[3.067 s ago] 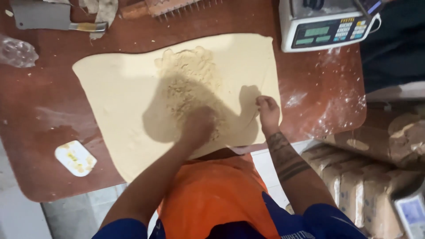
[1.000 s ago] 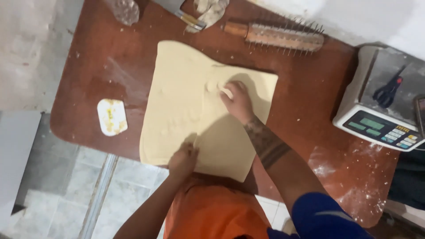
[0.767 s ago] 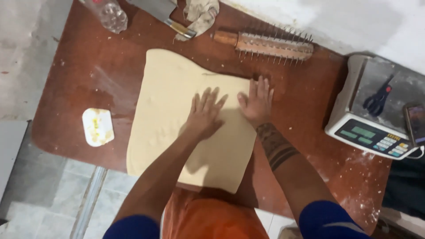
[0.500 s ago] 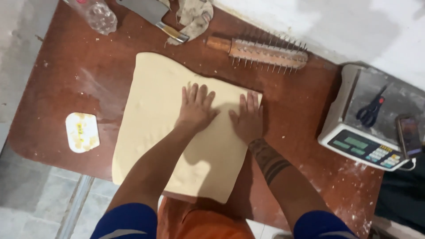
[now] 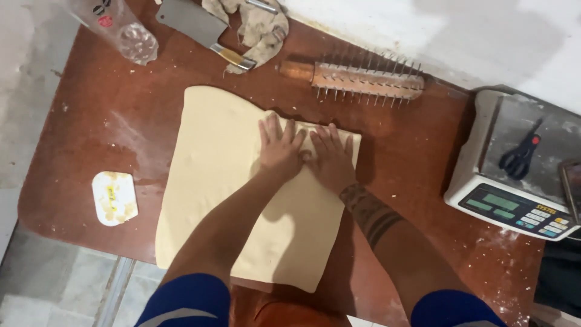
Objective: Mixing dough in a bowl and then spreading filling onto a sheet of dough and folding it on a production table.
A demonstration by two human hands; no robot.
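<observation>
Both hands (image 5: 305,154) flat on dough (image 5: 218,181), far edge.

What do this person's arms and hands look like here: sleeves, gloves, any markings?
Both hands, left hand and right hand, are bare, with no gloves, rings or watch showing. Short blue sleeves cover both upper arms; the left sleeve carries a pale stripe near its hem. The right forearm bears a dark tattoo: a patterned band by the wrist, with solid bands above it.

The forearms hide part of the dough sheet (image 5: 212,175), and the picture's edge cuts off the scale (image 5: 514,175) and cleaver (image 5: 200,24).
</observation>
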